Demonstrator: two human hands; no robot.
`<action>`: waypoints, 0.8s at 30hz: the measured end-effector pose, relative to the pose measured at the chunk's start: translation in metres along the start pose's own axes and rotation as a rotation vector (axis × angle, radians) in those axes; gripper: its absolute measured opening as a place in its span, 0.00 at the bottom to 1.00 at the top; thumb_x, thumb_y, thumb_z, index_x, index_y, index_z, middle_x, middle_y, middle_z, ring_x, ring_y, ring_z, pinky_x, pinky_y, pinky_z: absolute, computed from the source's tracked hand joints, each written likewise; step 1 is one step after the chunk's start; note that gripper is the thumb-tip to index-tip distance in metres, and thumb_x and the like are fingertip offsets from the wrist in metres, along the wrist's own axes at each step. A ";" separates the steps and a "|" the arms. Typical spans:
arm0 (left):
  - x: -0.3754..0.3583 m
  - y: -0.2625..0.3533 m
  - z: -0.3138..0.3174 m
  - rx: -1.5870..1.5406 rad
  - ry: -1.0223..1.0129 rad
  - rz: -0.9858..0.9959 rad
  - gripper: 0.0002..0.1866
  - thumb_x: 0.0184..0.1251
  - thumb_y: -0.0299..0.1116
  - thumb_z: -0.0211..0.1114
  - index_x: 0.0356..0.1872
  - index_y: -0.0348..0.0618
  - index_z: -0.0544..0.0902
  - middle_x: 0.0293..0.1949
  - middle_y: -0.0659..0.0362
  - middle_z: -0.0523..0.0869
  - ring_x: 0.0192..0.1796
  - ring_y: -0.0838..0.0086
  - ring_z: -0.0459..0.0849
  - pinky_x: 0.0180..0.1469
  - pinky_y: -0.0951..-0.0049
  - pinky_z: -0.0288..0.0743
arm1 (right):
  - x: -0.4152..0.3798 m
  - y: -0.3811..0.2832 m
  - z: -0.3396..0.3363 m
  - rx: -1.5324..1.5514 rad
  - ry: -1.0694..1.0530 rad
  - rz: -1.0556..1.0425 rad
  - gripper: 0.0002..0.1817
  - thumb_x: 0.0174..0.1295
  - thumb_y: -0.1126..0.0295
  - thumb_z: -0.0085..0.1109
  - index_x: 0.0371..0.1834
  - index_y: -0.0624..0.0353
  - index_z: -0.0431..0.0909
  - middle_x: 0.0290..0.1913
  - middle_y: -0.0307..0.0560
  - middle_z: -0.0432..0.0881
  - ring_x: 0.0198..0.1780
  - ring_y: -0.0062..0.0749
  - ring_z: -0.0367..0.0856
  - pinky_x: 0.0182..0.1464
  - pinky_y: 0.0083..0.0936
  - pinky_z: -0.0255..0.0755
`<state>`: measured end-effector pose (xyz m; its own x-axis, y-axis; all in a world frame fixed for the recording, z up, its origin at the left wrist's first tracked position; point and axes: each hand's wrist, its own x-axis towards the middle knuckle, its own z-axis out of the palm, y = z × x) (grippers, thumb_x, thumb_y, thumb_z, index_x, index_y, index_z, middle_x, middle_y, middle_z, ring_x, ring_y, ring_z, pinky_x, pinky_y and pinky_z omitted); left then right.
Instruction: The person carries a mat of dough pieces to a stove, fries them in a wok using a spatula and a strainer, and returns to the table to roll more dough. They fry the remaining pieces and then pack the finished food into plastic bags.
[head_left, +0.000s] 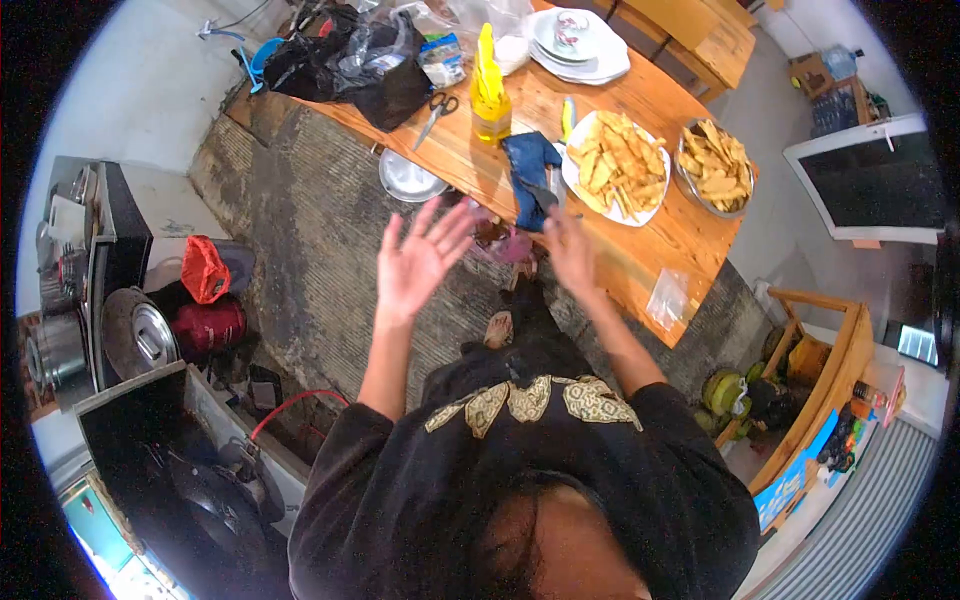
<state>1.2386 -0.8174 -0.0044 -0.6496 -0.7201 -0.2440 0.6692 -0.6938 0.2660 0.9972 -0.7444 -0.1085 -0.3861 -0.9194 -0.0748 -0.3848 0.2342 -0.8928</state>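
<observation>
My left hand is raised over the floor in front of the table, palm up, with its fingers spread and nothing in it. Over the table's near edge, my right hand is smeared by motion; I cannot tell how its fingers are set. Its fingertips are right by a dark handle-like piece that lies against a dark blue cloth. Just beyond, a white plate is heaped with pale yellow sliced pieces. To its right stands a metal bowl full of similar pieces.
On the wooden table are scissors, a yellow bottle-like container, black plastic bags, stacked white plates and a clear plastic bag. A round metal lid shows below the table's edge. A stove area stands at left.
</observation>
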 end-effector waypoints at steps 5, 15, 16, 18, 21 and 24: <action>0.033 0.058 -0.055 0.370 0.280 0.399 0.25 0.73 0.47 0.47 0.62 0.42 0.66 0.58 0.51 0.74 0.58 0.66 0.75 0.62 0.63 0.68 | 0.195 -0.068 -0.035 -0.280 0.441 -0.430 0.38 0.51 0.52 0.68 0.60 0.66 0.67 0.48 0.59 0.76 0.45 0.47 0.76 0.49 0.33 0.71; 0.120 0.081 -0.015 0.928 0.340 0.404 0.15 0.72 0.35 0.49 0.53 0.35 0.72 0.46 0.55 0.80 0.49 0.73 0.78 0.56 0.73 0.69 | 0.453 -0.110 0.031 -0.462 0.170 -0.360 0.22 0.50 0.57 0.61 0.42 0.63 0.80 0.37 0.61 0.82 0.42 0.55 0.81 0.47 0.41 0.74; 0.127 0.093 -0.011 1.036 0.335 0.442 0.15 0.72 0.33 0.50 0.52 0.34 0.73 0.46 0.55 0.80 0.49 0.74 0.78 0.55 0.74 0.69 | 0.454 -0.106 0.031 -0.481 0.171 -0.387 0.21 0.51 0.57 0.61 0.42 0.63 0.80 0.35 0.61 0.82 0.40 0.53 0.82 0.46 0.40 0.75; 0.151 0.115 0.006 1.174 0.320 0.559 0.15 0.69 0.31 0.56 0.52 0.32 0.73 0.46 0.55 0.81 0.50 0.72 0.78 0.56 0.73 0.68 | 0.455 -0.110 0.023 -0.511 0.198 -0.455 0.20 0.52 0.59 0.60 0.42 0.63 0.81 0.33 0.60 0.83 0.37 0.50 0.84 0.43 0.38 0.76; 0.198 0.151 0.025 1.545 0.148 0.768 0.21 0.63 0.35 0.62 0.53 0.32 0.72 0.47 0.52 0.80 0.53 0.66 0.77 0.59 0.71 0.66 | 0.403 -0.183 -0.007 -0.269 0.153 -0.312 0.17 0.56 0.61 0.59 0.42 0.62 0.80 0.25 0.52 0.83 0.24 0.34 0.83 0.33 0.29 0.76; 0.250 0.168 0.064 1.743 -0.075 1.012 0.32 0.52 0.37 0.71 0.57 0.33 0.70 0.53 0.45 0.75 0.57 0.56 0.73 0.62 0.64 0.65 | 0.365 -0.246 -0.031 -0.164 0.116 -0.362 0.15 0.58 0.64 0.58 0.43 0.63 0.80 0.22 0.45 0.82 0.19 0.19 0.77 0.26 0.20 0.72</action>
<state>1.1657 -1.1132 0.0394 -0.3781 -0.7353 0.5624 -0.2352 0.6639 0.7099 0.9253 -1.1277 0.0979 -0.2896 -0.9123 0.2897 -0.6376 -0.0419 -0.7692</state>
